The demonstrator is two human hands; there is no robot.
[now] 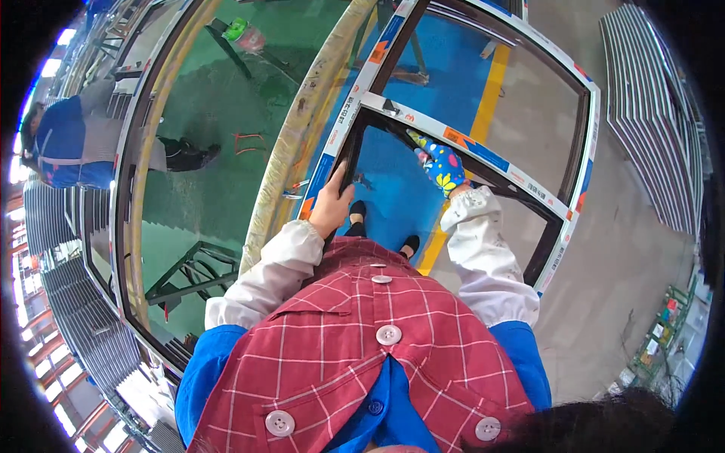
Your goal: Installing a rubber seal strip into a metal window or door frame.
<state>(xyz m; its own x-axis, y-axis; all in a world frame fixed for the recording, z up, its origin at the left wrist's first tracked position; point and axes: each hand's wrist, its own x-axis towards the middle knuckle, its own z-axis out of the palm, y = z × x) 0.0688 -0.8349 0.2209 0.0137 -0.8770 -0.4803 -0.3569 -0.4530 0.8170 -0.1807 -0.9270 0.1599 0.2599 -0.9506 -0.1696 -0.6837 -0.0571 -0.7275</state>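
Observation:
A large window frame, dark inside with white, blue and orange protective film on its faces, lies in front of me. My left hand is bare and closed around the dark inner edge of its left bar. My right hand wears a blue glove with flowers and dots. It is at the dark inner side of the crossbar, its fingers drawn together toward the upper left. The glove hides whatever the fingers may hold. A dark strip runs along the crossbar beside my right wrist.
A padded rail wrapped in yellowish film stands left of the frame. Another large frame is farther left, with a person beyond it. Stacked profiles are at the far right. A dark metal stand sits on the green floor.

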